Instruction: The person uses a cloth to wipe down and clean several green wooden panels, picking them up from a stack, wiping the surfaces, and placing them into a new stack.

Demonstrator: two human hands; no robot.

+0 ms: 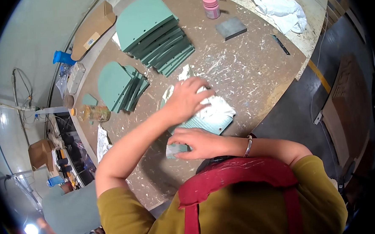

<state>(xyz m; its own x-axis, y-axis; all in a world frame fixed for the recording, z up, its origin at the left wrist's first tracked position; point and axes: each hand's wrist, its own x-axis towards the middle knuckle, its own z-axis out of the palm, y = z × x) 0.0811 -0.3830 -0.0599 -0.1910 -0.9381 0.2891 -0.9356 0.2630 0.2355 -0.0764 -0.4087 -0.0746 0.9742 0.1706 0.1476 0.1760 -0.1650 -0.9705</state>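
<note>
- Left hand [188,101] presses flat, fingers spread, pinning the white-smeared green panel [215,117] on the tabletop [244,71].
- Right hand [196,143] grips the panel's near edge, steadying it.

The person wears a mustard-yellow shirt [323,194] with short sleeves, filling the lower middle and lower right of the frame; its fabric lies in soft folds at the shoulders; over it runs a dark red apron [237,178], its broad band curving across the neck and two straps dropping toward the lower edge; a thin silver bangle [249,146] circles the right wrist near the frame's centre; both forearms are bare; the left hand [186,99] and the right hand [197,142] wear no gloves.
</note>
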